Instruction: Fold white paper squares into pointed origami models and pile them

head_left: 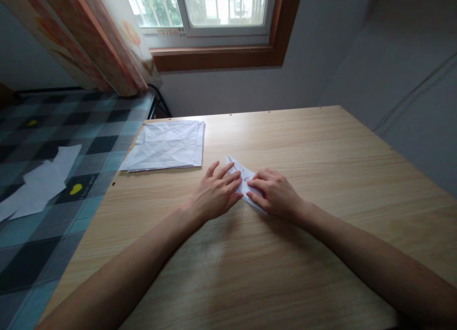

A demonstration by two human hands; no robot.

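Note:
A small piece of folded white paper (245, 178) lies at an angle on the wooden table, partly covered by both hands. My left hand (218, 189) reaches it from the left, fingers stretched and spread, with the fingertips touching its left side. From the right, my right hand (274, 192) has its fingers bent over the paper's right side, the thumb near the lower edge, gripping it. The fingers hide some of the folds. Behind and to the left rests a stack of creased white paper sheets (167, 144).
The light wooden table (321, 149) stands below a window (224, 11). Left of it, a checked cloth (32, 258) bears loose white paper pieces (43, 185). A patterned curtain (96, 35) hangs at the back left. A cable (417, 89) runs along the right wall.

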